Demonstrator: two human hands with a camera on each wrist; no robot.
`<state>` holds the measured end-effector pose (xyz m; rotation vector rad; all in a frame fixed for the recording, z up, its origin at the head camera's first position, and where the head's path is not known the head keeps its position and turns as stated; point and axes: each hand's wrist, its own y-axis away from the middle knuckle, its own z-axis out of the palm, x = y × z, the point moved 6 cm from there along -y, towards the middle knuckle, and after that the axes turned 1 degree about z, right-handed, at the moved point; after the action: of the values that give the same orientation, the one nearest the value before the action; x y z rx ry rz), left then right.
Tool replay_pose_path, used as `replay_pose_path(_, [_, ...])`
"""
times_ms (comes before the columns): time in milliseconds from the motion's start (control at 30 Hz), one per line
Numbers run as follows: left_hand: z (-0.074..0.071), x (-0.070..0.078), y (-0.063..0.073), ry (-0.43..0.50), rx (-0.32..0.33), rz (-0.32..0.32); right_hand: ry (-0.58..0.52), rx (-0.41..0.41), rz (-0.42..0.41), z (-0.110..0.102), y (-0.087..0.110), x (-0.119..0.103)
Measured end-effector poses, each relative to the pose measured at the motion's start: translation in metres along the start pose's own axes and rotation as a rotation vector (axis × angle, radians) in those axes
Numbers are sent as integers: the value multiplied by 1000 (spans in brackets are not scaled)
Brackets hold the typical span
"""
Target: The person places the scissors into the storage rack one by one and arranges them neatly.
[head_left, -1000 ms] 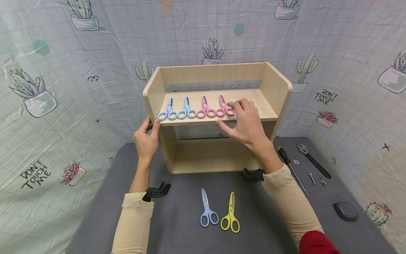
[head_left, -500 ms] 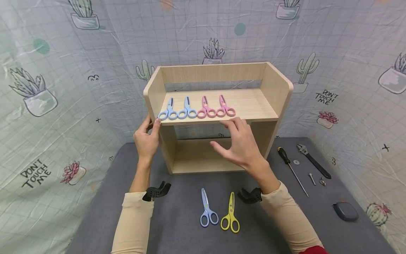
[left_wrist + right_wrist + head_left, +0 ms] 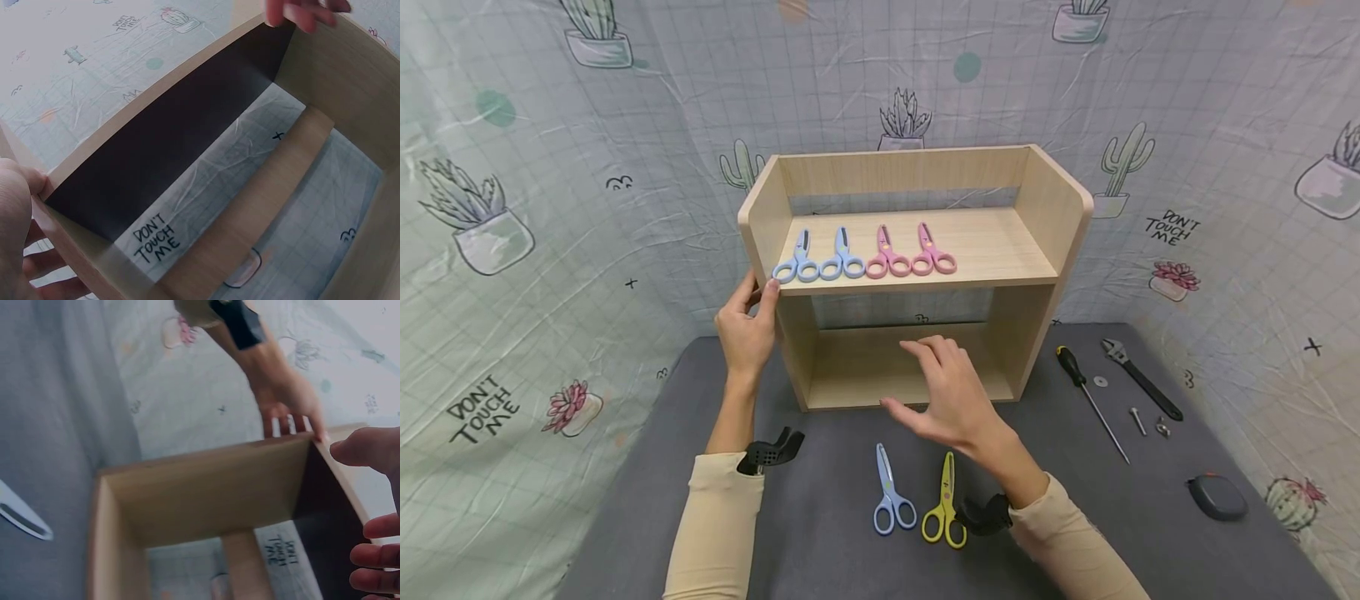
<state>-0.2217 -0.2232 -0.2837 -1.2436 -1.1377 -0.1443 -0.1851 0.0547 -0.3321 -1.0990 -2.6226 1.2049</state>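
A two-tier wooden shelf (image 3: pixel 985 233) stands on the grey table. My left hand (image 3: pixel 745 329) grips its left side at the middle board, thumb on the front edge and fingers behind the side panel. Two blue pairs of scissors (image 3: pixel 841 257) and two pink pairs of scissors (image 3: pixel 887 254) lie in a row along the upper board. My right hand (image 3: pixel 951 392) hovers, holding nothing, before the lower compartment, thumb and fingers spread apart. Nearer me on the table lie blue scissors (image 3: pixel 889 492) and yellow scissors (image 3: pixel 946 504); the right wrist's black camera mount partly covers the yellow handle.
To the right lie a screwdriver (image 3: pixel 1086 392), an adjustable wrench (image 3: pixel 1142 379), a washer (image 3: pixel 1101 382), a bolt (image 3: pixel 1138 421), a small metal part (image 3: pixel 1162 427) and a black tape measure-like object (image 3: pixel 1217 497). A printed cloth (image 3: pixel 625 292) hangs around the table.
My right hand has come away from the right-hand pink scissors on the upper board and moved down and toward me. My left hand has stayed on the shelf.
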Motion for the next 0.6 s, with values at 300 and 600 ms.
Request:
replay_pose_path(300, [1, 4, 0, -3, -3, -20, 33, -67, -6, 21, 32, -5])
replay_pose_path(600, [2, -25, -4, 3, 1, -9, 90, -182, 4, 56, 72, -5])
